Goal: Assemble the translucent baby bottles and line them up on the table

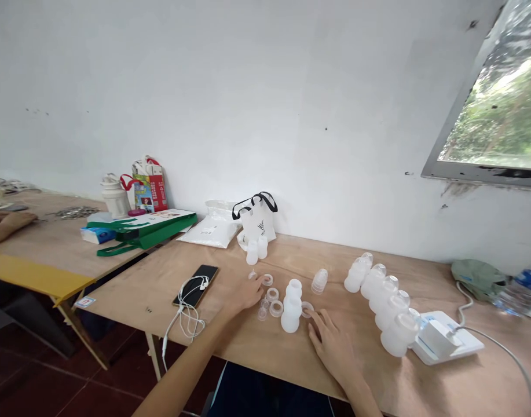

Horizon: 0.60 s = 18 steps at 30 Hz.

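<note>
My left hand (245,292) rests on the plywood table (230,353), its fingertips next to a small translucent ring (267,280). Further rings (274,301) lie just beyond its fingers. My right hand (332,347) lies with spread fingers beside another ring (307,308). Between my hands stands a white plastic bottle (290,315) with a second bottle (293,289) close behind it. A stack of translucent cone-shaped parts (319,282) lies beyond. Several wide-necked bottles (389,310) form a row to the right. Neither hand appears to hold anything.
Two small bottles (256,250) stand before a bag with black handles (256,217). A phone with earphones (194,285) lies left; a white device (443,341) sits right. On a neighbouring table, a co-worker's hand (13,220) rests near a green bag (143,231).
</note>
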Tool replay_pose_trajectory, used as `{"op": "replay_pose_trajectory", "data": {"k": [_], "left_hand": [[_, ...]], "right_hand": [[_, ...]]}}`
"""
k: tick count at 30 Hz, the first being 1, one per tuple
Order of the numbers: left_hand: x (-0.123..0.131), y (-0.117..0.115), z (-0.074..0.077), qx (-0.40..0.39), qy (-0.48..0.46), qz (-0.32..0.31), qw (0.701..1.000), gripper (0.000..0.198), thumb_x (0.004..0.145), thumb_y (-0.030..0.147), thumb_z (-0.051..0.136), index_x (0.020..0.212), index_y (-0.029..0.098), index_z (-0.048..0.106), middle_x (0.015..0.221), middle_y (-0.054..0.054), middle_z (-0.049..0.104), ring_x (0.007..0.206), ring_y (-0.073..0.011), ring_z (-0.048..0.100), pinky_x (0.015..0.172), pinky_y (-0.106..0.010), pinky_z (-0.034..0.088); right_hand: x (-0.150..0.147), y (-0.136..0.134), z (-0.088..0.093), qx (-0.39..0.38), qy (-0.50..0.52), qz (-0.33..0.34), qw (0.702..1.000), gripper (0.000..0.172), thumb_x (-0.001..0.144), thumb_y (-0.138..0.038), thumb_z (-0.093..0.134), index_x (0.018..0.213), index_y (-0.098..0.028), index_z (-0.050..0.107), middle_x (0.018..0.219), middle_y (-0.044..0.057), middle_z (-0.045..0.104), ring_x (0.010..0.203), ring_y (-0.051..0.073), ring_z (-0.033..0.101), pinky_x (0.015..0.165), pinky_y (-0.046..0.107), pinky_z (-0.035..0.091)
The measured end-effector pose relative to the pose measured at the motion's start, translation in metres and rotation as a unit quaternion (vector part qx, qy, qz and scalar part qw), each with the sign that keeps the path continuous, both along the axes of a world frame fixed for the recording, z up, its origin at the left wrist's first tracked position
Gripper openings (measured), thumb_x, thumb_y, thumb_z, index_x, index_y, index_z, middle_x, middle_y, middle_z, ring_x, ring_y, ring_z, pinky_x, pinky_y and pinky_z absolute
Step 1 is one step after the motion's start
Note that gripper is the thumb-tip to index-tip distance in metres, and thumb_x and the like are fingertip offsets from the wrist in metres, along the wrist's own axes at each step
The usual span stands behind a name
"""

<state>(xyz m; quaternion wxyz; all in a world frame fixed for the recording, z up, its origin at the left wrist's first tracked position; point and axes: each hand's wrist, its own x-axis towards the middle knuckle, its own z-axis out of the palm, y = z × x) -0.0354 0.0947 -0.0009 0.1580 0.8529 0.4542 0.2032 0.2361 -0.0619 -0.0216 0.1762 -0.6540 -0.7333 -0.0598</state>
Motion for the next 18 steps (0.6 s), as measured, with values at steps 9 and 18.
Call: {"op": "replay_pose_trajectory", "data": {"k": [9,18], "left_hand": [[0.0,-0.009,-0.008,-0.014,-0.031,0.027,0.999,0.018,0.098,0.031,0.048,0.099,0.019,0.061,0.102,-0.008,0.068,0.095,-0.0257,0.063,0.085,-0.035,0.047],[0.012,0.006,-0.01,-0.019,-0.077,-0.014,0.997,0.017,0.093,0.021,0.055,0.104,0.02,0.068,0.105,-0.005,0.072,0.101,-0.0232,0.065,0.096,-0.033,0.049]], "right_hand": [[0.0,0.001,-0.007,0.024,0.05,0.007,0.998,0.038,0.107,-0.035,0.03,0.116,-0.025,0.065,0.12,0.008,0.069,0.096,0.025,0.071,0.067,0.033,0.053],[0.016,0.03,0.017,0.032,0.223,-0.032,0.974,0.037,0.105,-0.043,0.033,0.105,-0.027,0.066,0.105,0.005,0.074,0.089,0.024,0.072,0.069,0.032,0.05]]}}
